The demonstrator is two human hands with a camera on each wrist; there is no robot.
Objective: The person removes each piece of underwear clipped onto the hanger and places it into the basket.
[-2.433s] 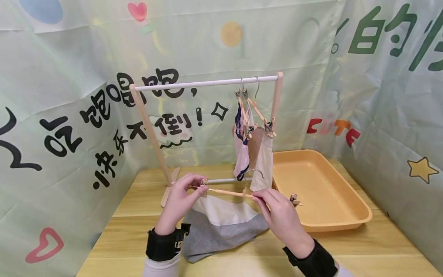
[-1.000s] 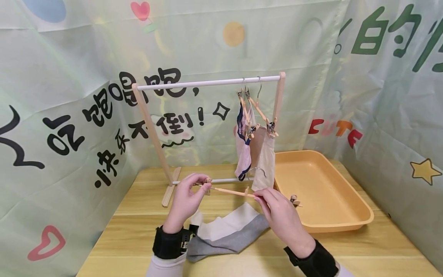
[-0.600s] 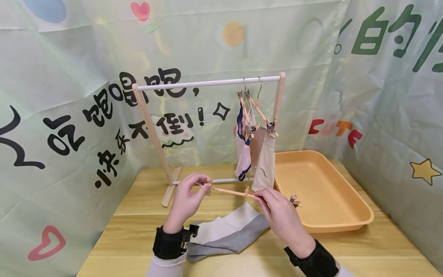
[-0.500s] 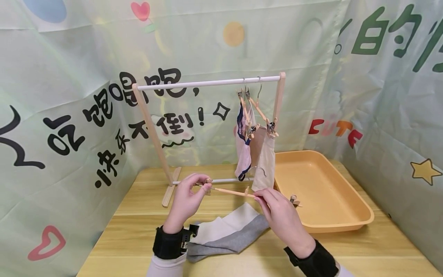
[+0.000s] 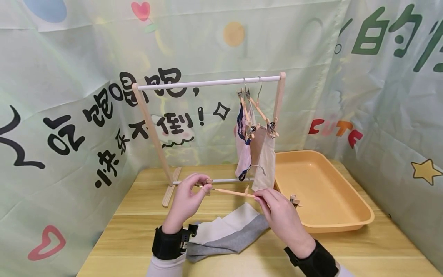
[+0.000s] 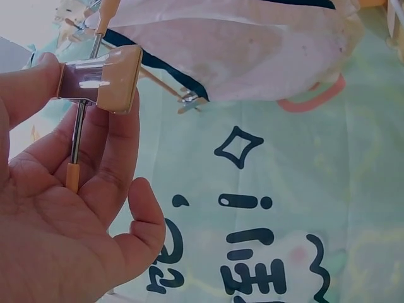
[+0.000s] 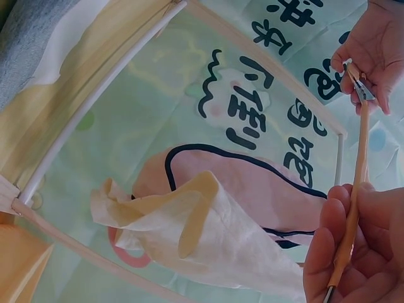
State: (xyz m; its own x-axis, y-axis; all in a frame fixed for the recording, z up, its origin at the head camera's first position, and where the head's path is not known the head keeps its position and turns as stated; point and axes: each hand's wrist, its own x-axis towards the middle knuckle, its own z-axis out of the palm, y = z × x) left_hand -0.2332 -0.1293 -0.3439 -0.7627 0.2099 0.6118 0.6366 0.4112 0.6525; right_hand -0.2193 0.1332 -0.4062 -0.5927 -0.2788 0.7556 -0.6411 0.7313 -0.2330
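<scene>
Left hand (image 5: 186, 198) pinches a clip (image 6: 118, 79) between thumb and fingers at the left end of a hanger (image 5: 230, 192). The left wrist view shows the clip's metal part crossing a thin metal rod, with a wooden tip below it against the palm side of the fingers. From there the hanger's wooden bar slopes slightly down to the right, held above the worktop (image 5: 138, 231), its hook (image 5: 257, 167) curving up. Right hand (image 5: 278, 209) grips the bar towards its other end, thumb and fingers closed round the wood. A second clip (image 5: 294, 200) shows just past the right hand's knuckles.

Around them, starting at the far left, a pale green backdrop (image 5: 76, 154) carries black lettering and a pink heart outline. Next comes the rack (image 5: 207, 82), with wooden posts and a white bar across the top. A grey and white cloth (image 5: 228, 234) lies on the worktop in front of the hanger, between the forearms. Near the right end of the rack's bar hang a pink garment (image 5: 243, 154) with navy trim and, just beside it, a cream garment (image 5: 265, 161), both clipped to hangers. Rightmost on the worktop sits an orange tray (image 5: 322, 184).
</scene>
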